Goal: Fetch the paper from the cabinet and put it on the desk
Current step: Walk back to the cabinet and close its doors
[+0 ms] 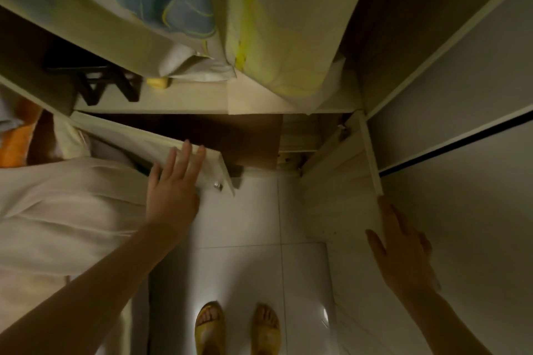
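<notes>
Both hands are reaching for the cabinet's two low doors in the head view; the left hand [173,184] is lying spread and flat against the left door [161,153], fingers over its top edge just beside a small metal knob [218,186], gripping nothing; the right hand [402,253] is resting open, fingers extended, along the edge of the right door [370,153], which is standing swung wide. Bedding [259,23] in blue and yellow is bulging from the shelf above; a dark stand [95,78] is sitting to its left. Between the doors the lower compartment [202,135] is showing only dim brown; no paper can be made out yet. Judging ahead, paper will likely be light, limp and easily creased; pinching a stack along one edge with support beneath looks safest.
</notes>
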